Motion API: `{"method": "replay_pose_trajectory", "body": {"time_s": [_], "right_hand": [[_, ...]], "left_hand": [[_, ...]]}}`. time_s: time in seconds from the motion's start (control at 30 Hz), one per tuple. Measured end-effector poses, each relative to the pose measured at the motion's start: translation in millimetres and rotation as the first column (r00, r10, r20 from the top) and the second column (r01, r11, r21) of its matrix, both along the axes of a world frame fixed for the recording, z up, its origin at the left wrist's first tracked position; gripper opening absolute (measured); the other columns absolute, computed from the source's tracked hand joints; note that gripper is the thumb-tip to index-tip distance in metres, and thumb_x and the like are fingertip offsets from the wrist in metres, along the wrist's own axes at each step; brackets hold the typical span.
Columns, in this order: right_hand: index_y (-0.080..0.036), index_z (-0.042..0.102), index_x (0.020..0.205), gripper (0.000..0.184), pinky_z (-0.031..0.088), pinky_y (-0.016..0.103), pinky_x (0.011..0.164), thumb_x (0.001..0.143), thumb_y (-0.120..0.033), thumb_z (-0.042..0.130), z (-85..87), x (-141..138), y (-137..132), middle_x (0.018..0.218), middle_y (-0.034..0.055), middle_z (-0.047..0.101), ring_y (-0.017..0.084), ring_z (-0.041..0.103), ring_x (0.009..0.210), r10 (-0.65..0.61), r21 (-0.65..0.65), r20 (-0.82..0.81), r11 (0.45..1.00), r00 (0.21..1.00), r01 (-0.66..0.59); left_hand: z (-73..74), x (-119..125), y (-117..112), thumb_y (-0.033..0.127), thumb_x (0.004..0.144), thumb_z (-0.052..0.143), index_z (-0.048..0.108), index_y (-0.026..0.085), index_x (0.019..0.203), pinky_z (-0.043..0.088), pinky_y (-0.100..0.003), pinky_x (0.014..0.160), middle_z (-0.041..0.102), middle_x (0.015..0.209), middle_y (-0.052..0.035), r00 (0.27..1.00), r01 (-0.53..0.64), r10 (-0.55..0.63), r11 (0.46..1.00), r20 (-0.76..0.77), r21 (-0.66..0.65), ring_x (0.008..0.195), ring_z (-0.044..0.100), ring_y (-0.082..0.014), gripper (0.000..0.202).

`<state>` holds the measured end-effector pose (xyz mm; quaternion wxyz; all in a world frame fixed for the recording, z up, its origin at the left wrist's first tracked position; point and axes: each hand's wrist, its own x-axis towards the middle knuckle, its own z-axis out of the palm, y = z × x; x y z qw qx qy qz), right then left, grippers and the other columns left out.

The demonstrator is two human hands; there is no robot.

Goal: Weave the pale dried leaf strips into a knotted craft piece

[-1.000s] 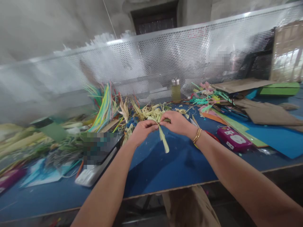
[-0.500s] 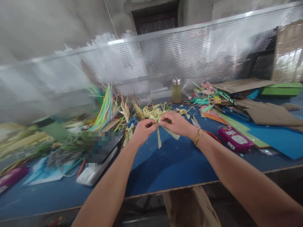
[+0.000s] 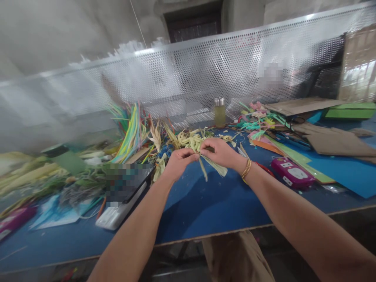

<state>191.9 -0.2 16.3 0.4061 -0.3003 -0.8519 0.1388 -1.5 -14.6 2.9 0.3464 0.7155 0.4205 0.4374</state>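
Observation:
Over the blue tabletop, my left hand and my right hand meet with pinched fingertips. Between them are pale yellow-green corn husk strips. One thin strip dangles below my left fingertips. A wider one fans out under my right hand. Just beyond the fingers, twisted husk lies in a tangled heap, and I cannot tell how it joins the strips in my hands. My fingers hide the exact spot where the strips cross.
Left of my hands lie a phone on a white object, and colourful pipe cleaners. Behind stands a lidded bottle before a perforated metal screen. To the right are a purple box-shaped device, cardboard and coloured paper sheets.
The thin strip's hanging end has swung to the right. The wider strip's end has also shifted slightly right. Both hands stay pinched in almost the same place.

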Motion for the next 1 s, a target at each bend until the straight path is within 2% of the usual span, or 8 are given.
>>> {"method": "replay_pose_trajectory", "body": {"time_s": [0.27,0.43,0.53,0.63,0.7,0.8,0.9,1.0], "right_hand": [[-0.017,0.059,0.077,0.007,0.039,0.026,0.069,0.082,-0.019,0.056,0.1,4.6,3.4,0.079,0.0028,0.063,0.014,0.055,0.075,-0.038,-0.004,-0.056,0.999,0.998,0.038],[-0.018,0.062,0.08,0.008,0.041,0.027,0.072,0.083,-0.02,0.055,1.8,5.4,3.1,0.083,0.0032,0.065,0.014,0.057,0.078,-0.035,-0.02,-0.062,0.999,0.997,0.034],[-0.018,0.064,0.078,0.019,0.04,0.028,0.072,0.088,-0.028,0.052,0.4,5.7,4.7,0.083,0.0041,0.066,0.015,0.056,0.078,-0.078,-0.051,-0.028,0.996,0.997,0.076],[-0.018,0.064,0.071,0.036,0.039,0.029,0.068,0.091,-0.041,0.046,-4.2,3.3,6.2,0.077,0.0047,0.065,0.015,0.055,0.074,-0.095,-0.183,-0.002,0.979,0.996,0.093],[-0.017,0.064,0.069,0.04,0.038,0.028,0.065,0.09,-0.046,0.046,-7.7,-0.2,5.7,0.071,0.0036,0.063,0.014,0.054,0.069,-0.053,-0.302,-0.047,0.953,0.998,0.036],[-0.017,0.064,0.072,0.03,0.039,0.026,0.062,0.083,-0.044,0.058,-10.7,-6.3,3.1,0.07,0.0012,0.06,0.012,0.052,0.066,0.064,-0.456,-0.208,0.877,0.976,-0.154],[-0.017,0.062,0.074,0.024,0.041,0.026,0.062,0.075,-0.04,0.066,-10.3,-9.5,1.5,0.069,-0.0003,0.058,0.011,0.051,0.065,0.098,-0.525,-0.363,0.8,0.927,-0.29],[-0.018,0.055,0.07,0.02,0.04,0.026,0.062,0.075,-0.035,0.066,-8.6,-9.0,3.0,0.066,-0.0024,0.052,0.01,0.047,0.062,0.05,-0.493,-0.426,0.824,0.903,-0.279]], "left_hand": [[-3.2,-0.1,4.5,0.032,0.069,0.074,0.069,0.017,0.079,0.043,-0.027,0.068,0.064,0.071,0.0003,0.997,0.049,-0.045,0.997,0.057,-0.066,0.067,0.054,-0.0127,0.018],[-6.0,1.1,4.8,0.032,0.073,0.07,0.068,0.018,0.084,0.043,-0.027,0.073,0.064,0.078,-0.0004,0.987,0.096,-0.082,0.991,0.139,-0.095,0.073,0.055,-0.0127,0.018],[-7.8,2.2,4.3,0.038,0.075,0.069,0.066,0.017,0.079,0.043,-0.027,0.069,0.06,0.071,0.0005,0.971,0.143,-0.107,0.977,0.215,-0.159,0.068,0.053,-0.0124,0.022],[-9.5,4.9,2.7,0.041,0.072,0.071,0.066,0.016,0.073,0.041,-0.026,0.064,0.056,0.065,0.0012,0.954,0.186,-0.122,0.957,0.272,-0.223,0.063,0.05,-0.0111,0.025],[-10.6,7.4,0.5,0.04,0.07,0.074,0.067,0.015,0.072,0.041,-0.026,0.064,0.056,0.065,0.0006,0.946,0.213,-0.131,0.94,0.295,-0.266,0.063,0.049,-0.0111,0.026],[-11.9,11.2,-4.1,0.037,0.066,0.078,0.068,0.014,0.072,0.041,-0.027,0.066,0.058,0.065,-0.0011,0.929,0.269,-0.153,0.905,0.338,-0.33,0.065,0.051,-0.0124,0.025],[-12.3,13.8,-7.4,0.031,0.065,0.08,0.07,0.013,0.074,0.042,-0.028,0.07,0.061,0.069,-0.0031,0.896,0.326,-0.155,0.865,0.416,-0.381,0.067,0.054,-0.0128,0.023],[-11.8,14.6,-7.2,0.029,0.066,0.08,0.069,0.014,0.077,0.042,-0.025,0.067,0.06,0.068,-0.0009,0.862,0.341,-0.107,0.847,0.496,-0.409,0.064,0.053,-0.0103,0.022]]}}
